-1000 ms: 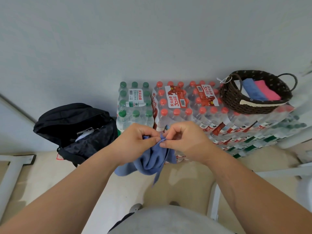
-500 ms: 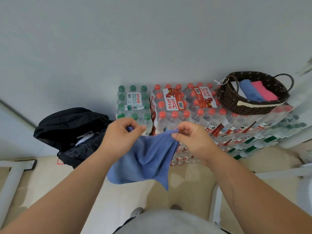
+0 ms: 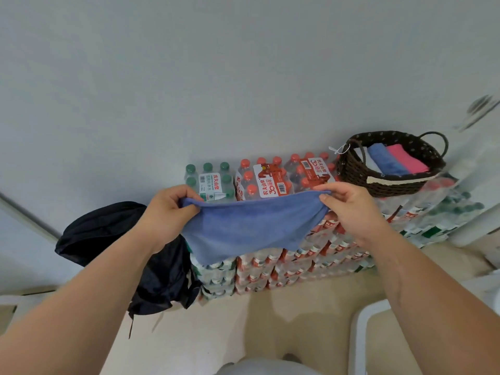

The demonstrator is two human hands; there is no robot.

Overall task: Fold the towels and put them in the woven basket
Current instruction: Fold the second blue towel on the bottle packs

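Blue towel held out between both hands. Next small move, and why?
Probably bring the left hand across to the right hand, folding the blue towel in half. Each hand pinches a top corner and the cloth hangs open, unfolded, while the folded towels in the woven basket lie in narrow strips.

From my station I see the wearer's left forearm [image 3: 89,301] and right forearm [image 3: 427,293] bare from the lower corners up to the wrists. The left hand [image 3: 167,212] and right hand [image 3: 349,209] are bare too, with short plain nails; I can pick out the thumbnail on the right one. At the bottom edge a rounded light grey garment [image 3: 266,368] covers the torso, smooth and plain. Beside it a small dull tip [image 3: 291,357] pokes out, perhaps a shoe, too blurred for me to say
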